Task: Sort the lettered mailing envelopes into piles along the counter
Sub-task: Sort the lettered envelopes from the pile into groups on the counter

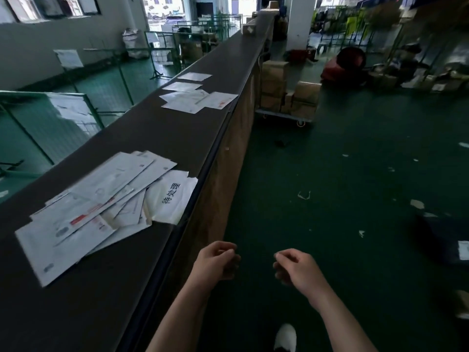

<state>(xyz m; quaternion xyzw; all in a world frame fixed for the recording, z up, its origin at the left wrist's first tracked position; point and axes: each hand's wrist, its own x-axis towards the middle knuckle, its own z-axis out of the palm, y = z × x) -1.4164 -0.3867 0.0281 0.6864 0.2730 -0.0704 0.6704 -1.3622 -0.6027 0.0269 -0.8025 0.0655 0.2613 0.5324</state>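
A loose heap of white mailing envelopes (96, 207) lies on the dark counter (157, 138) at my left; a white plastic mailer with black characters (172, 196) rests at its right edge. Farther along the counter lies a second, smaller group of envelopes (200, 99), and two single envelopes (183, 86) (195, 76) lie beyond it. My left hand (218, 262) and my right hand (295, 268) hang over the green floor to the right of the counter, fingers loosely curled, holding nothing. Neither hand touches the counter or any envelope.
The counter's front edge (210, 158) runs diagonally away from me. A trolley stacked with cardboard boxes (286, 95) stands by the counter farther on. Green metal racks (50, 118) stand behind the counter. Paper scraps litter the floor (355, 174). A dark box (446, 240) sits at the right.
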